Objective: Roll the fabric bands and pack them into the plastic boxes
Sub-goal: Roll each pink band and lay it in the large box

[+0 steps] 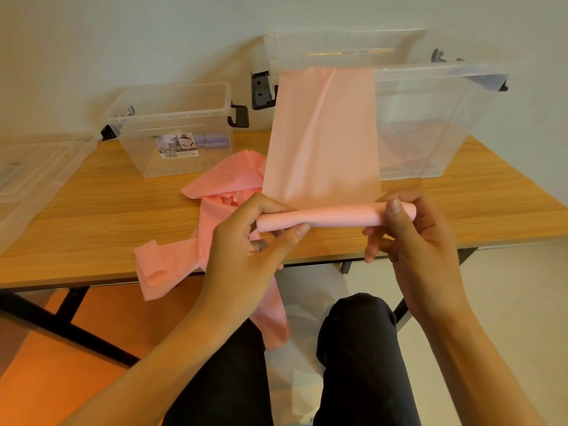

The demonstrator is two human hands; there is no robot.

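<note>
Both hands hold a pink band (322, 133) just above the front edge of the table (107, 210). Its near end is wound into a tight roll (332, 217) lying crosswise. The left hand (246, 241) pinches the roll's left end, thumb on top and fingers curled beneath. The right hand (412, 238) grips the right end the same way, its thumb pressed on top near the tip of the roll. From the roll, the flat unrolled length of the band runs up and away, draped over the near rim of the big clear box (430, 118), which stands at the back right of the table.

A second pink band (221, 186) lies crumpled near the middle of the table, and part of it spills over the front edge. A small clear box (172, 118) with a printed label stands toward the back left, and a clear lid (37, 173) lies flat by the left edge. Dark trousers (356, 348) show below the table.
</note>
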